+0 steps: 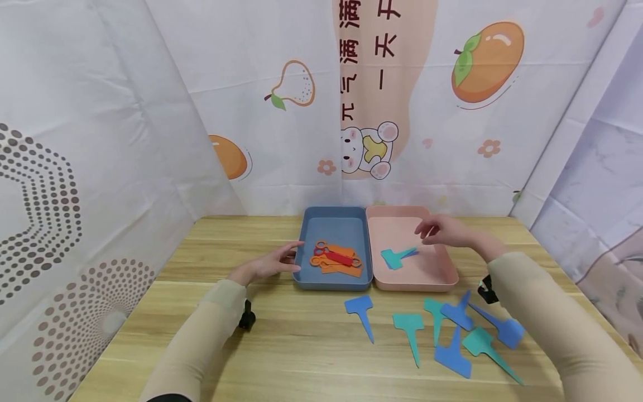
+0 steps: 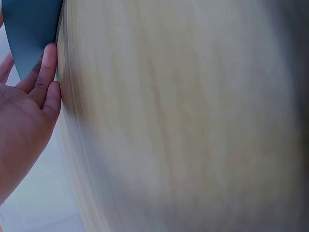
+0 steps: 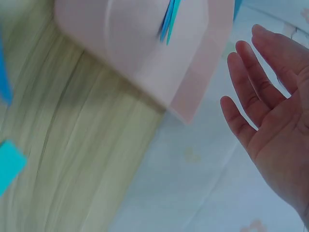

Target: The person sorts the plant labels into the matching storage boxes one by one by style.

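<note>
My left hand (image 1: 276,261) rests with loose fingers against the left wall of the blue tray (image 1: 334,286); the left wrist view has its fingertips at that wall. Inside this tray lies a pile of orange and red tags with ring ends (image 1: 339,259). Over the right side of the pink tray (image 1: 417,287) hovers my right hand (image 1: 444,230), its fingers relaxed and nothing between them. Below it, a teal T-shaped plant label (image 1: 394,259) lies overlapping a blue one on the pink tray's floor. In the right wrist view the palm (image 3: 285,125) shows bare.
In front of the trays, several blue plant labels (image 1: 359,305) and teal plant labels (image 1: 409,322) lie scattered on the wooden table (image 1: 281,346), mostly toward the right near my forearm. A printed white curtain (image 1: 281,156) hangs right behind the trays, which stand side by side.
</note>
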### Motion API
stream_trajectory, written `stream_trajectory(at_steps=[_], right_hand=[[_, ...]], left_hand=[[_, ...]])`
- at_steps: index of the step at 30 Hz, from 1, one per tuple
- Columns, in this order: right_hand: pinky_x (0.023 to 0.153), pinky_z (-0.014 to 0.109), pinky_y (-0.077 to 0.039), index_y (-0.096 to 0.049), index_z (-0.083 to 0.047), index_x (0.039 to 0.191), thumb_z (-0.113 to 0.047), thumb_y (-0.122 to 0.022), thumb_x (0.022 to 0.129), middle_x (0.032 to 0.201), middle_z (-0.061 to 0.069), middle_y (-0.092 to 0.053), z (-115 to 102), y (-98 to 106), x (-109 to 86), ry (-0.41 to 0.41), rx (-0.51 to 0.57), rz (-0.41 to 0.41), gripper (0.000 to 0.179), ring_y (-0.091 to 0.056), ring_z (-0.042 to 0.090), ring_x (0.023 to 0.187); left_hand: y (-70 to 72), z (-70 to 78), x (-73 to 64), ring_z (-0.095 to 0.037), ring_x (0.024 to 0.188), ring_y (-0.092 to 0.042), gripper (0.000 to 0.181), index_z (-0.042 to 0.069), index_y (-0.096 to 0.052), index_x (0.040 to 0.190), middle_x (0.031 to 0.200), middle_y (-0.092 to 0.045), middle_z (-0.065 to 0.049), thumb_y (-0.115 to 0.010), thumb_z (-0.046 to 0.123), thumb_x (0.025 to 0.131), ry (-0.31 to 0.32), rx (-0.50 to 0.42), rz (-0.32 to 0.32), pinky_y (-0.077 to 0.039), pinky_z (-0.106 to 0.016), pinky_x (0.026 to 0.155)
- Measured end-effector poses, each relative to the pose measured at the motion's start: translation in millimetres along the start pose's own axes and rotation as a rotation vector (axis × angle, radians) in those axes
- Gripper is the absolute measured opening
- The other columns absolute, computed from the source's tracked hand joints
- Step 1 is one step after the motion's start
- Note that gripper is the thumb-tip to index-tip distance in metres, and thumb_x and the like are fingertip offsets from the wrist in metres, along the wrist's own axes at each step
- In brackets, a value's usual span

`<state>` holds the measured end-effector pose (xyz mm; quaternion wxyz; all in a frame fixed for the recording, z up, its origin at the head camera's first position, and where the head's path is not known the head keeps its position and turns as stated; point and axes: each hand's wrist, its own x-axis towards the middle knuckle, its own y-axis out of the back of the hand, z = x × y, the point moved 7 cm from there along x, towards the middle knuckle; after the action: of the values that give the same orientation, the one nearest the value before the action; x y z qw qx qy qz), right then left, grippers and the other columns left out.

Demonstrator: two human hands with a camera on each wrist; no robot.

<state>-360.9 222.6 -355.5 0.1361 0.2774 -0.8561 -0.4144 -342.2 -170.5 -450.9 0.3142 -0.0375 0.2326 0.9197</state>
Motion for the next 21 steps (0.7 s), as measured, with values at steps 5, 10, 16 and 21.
stream_trajectory(at_steps=[5,10,16,21], right_hand=[[0.072,0.031,-0.052,-0.065,0.004,0.109,-0.003,-0.068,0.089,0.099,0.012,-0.066,11,14,-21.3,-0.029,-0.012,0.023,0.022,-0.061,0.025,0.09],[0.074,0.03,-0.053,-0.064,0.007,0.112,-0.006,-0.069,0.09,0.099,0.01,-0.067,24,20,-44.7,-0.048,-0.038,0.035,0.026,-0.062,0.025,0.09],[0.073,0.03,-0.053,-0.065,0.007,0.111,-0.007,-0.071,0.088,0.099,0.012,-0.068,38,17,-76.9,-0.043,-0.086,0.041,0.028,-0.065,0.023,0.087],[0.072,0.03,-0.052,-0.063,0.007,0.115,-0.01,-0.072,0.088,0.105,0.015,-0.066,53,11,-102.7,-0.096,-0.088,0.025,0.033,-0.064,0.026,0.09]], left_hand=[[0.7,-0.1,-0.3,-0.039,0.135,-0.033,0.076,0.015,-0.017,0.156,0.155,-0.021,-0.024,-0.063,0.022,0.097,0.012,0.006,0.004,-0.028,-0.051,0.11],[0.8,0.2,-0.6,-0.038,0.136,-0.033,0.076,0.016,-0.018,0.156,0.155,-0.021,-0.022,-0.064,0.022,0.096,0.017,0.005,0.006,-0.028,-0.05,0.11],[0.8,-1.5,-0.6,-0.038,0.136,-0.032,0.077,0.016,-0.018,0.157,0.155,-0.021,-0.022,-0.064,0.021,0.096,0.019,-0.012,0.004,-0.028,-0.051,0.11],[1.6,-2.2,0.2,-0.038,0.136,-0.033,0.077,0.017,-0.018,0.156,0.154,-0.022,-0.022,-0.065,0.022,0.095,0.019,-0.015,0.008,-0.028,-0.051,0.109]])
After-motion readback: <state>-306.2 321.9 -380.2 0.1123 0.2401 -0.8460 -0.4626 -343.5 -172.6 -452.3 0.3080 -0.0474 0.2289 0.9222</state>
